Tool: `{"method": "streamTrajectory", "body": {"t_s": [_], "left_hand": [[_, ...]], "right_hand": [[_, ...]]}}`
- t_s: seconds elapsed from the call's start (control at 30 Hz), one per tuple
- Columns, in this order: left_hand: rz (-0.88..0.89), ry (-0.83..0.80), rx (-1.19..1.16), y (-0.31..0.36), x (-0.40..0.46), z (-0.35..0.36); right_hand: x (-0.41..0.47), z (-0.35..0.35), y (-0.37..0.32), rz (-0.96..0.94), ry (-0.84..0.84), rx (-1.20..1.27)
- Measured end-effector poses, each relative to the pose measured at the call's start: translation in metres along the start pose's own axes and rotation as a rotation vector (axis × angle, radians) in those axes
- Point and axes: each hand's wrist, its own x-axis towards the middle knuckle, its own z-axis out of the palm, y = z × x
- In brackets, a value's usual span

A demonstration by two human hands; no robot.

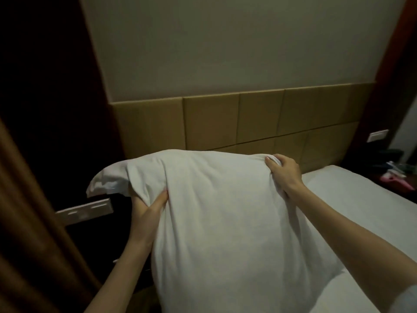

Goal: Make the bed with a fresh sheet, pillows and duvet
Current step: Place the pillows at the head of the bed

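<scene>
A large white pillow [225, 222] in a white case stands upright in front of me, over the near left corner of the bed. My left hand [149, 206] grips its left edge, fingers dug into the fabric below a loose flap of the case [106, 181]. My right hand [283, 170] grips the pillow's top right corner. Behind and to the right lies the bed [352, 204] covered with a white sheet. No duvet is in view.
A tan padded headboard [248, 120] runs along the wall behind the bed. A brown curtain [29, 222] hangs at the left beside a dark panel with a white switch plate [85, 210]. At the far right a dark bedside surface [397, 175] holds small items.
</scene>
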Motion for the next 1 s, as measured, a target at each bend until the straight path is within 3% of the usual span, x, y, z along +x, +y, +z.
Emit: {"method": "streamTrajectory", "body": {"t_s": [0.27, 0.5, 0.73, 1.0], "left_hand": [[-0.087, -0.240, 0.001, -0.058, 0.117, 0.098], [-0.151, -0.521, 0.009, -0.103, 0.195, 0.180], [-0.271, -0.850, 0.033, -0.158, 0.267, 0.270], [-0.262, -1.261, 0.144, -0.204, 0.323, 0.356]], "right_hand": [[0.111, -0.003, 0.038, 0.073, 0.166, -0.098], [0.152, -0.014, 0.083, 0.296, 0.360, -0.227], [0.161, -0.010, 0.116, 0.552, 0.646, -0.275], [0.123, 0.035, 0.138, 0.831, 0.914, -0.263]]}}
